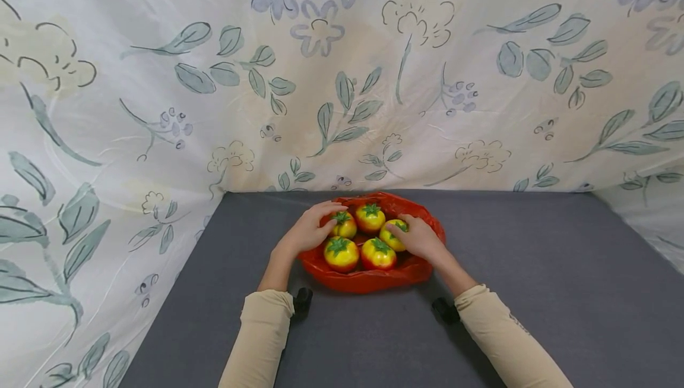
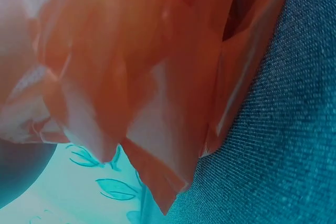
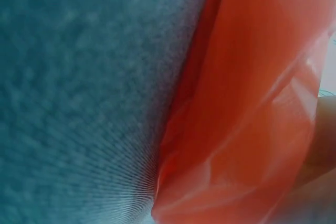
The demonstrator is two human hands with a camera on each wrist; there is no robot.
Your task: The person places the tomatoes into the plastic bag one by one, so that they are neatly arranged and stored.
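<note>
Several glossy yellow-and-red fruits with green leafy tops, such as the front left fruit [image 1: 341,255], sit in a crumpled red plastic bag [image 1: 347,282] in the head view. My left hand [image 1: 310,230] reaches over the bag's left side, thumb and extended fingers spread at the left fruit [image 1: 347,227]. From the other side, my right hand [image 1: 422,238] lies over the right fruit [image 1: 389,237], thumb across its top. Whether it grips that fruit is hidden. Both wrist views show mostly the bag's outer folds [image 2: 157,93], [image 3: 247,108].
The bag stands near the back edge of a dark grey cloth-covered table [image 1: 534,269]. A floral curtain [image 1: 347,120] rises behind it and along the left side. Two black wrist devices show beneath the forearms, such as the left wrist device [image 1: 303,302].
</note>
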